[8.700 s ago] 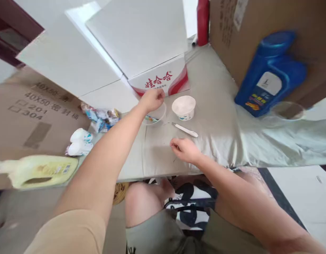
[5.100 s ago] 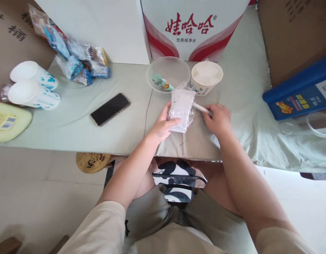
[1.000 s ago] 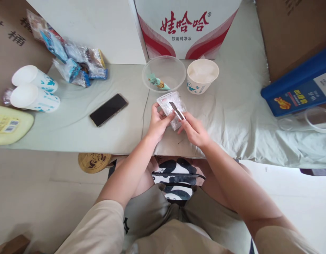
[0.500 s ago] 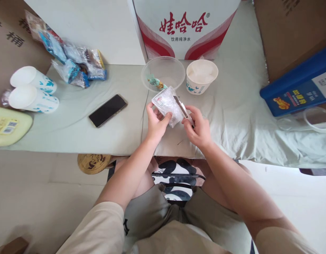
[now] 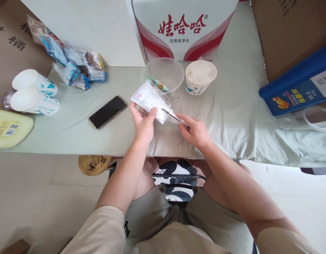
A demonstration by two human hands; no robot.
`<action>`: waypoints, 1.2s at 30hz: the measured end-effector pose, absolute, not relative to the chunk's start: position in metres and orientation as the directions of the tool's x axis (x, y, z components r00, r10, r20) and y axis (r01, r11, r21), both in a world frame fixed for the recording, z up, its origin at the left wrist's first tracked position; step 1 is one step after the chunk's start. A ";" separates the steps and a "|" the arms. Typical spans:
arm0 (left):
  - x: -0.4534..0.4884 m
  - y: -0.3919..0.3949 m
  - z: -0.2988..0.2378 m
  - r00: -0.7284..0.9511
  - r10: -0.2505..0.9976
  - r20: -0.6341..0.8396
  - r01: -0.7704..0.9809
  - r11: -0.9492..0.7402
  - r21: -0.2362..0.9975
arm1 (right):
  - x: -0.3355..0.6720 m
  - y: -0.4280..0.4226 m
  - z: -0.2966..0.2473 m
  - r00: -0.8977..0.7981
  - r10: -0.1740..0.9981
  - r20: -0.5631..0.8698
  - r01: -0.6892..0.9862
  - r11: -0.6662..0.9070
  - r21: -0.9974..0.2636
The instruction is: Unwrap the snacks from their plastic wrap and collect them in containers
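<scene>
A clear plastic packet (image 5: 152, 100), wrinkled and shiny like bubble wrap, is gripped in my left hand (image 5: 144, 121), thumb on top. In my right hand (image 5: 193, 130) is a utility knife (image 5: 176, 117), its blade pointing left and touching or just over the packet's right end. Just behind the packet stands a clear plastic bowl (image 5: 176, 76) with a green wrapper (image 5: 160, 85) in it. To the bowl's right sits a white paper cup (image 5: 198, 86) with blue print, holding something whitish and translucent.
A phone (image 5: 108, 112) lies left of my hands. Beyond it are several snack packets (image 5: 75, 65), two paper cups (image 5: 46, 102) on their sides and a yellow bottle (image 5: 12, 128). A white carton (image 5: 184, 46) rises behind; a blue box (image 5: 292, 91) leans at right.
My left hand has moved left with the packet and turned it flatter. The knife has swung lower, its blade now lying more level across the packet's right end.
</scene>
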State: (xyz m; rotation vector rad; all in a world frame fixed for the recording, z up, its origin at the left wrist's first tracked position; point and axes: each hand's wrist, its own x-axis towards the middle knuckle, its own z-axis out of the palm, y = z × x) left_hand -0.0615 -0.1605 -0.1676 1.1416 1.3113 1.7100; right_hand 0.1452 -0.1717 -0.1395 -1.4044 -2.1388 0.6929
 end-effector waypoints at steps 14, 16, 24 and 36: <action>-0.093 -0.171 -0.176 -0.232 0.948 0.217 0.074 -0.206 0.976 | 0.160 -0.157 -0.142 -0.390 0.914 0.110 0.792 0.394 -0.466; -0.086 -0.170 -0.179 -0.162 0.969 0.186 0.076 -0.176 0.981 | 0.164 -0.155 -0.143 -0.384 0.912 0.142 0.806 0.407 -0.430; -0.063 -0.172 -0.177 -0.150 0.977 0.152 0.156 -0.129 0.979 | 0.188 -0.144 -0.143 -0.091 0.972 0.216 0.917 0.166 -0.362; -0.084 -0.167 -0.175 -0.308 0.940 0.149 0.370 -0.026 0.929 | 0.152 -0.167 -0.146 -0.516 0.824 0.233 0.575 0.535 -0.619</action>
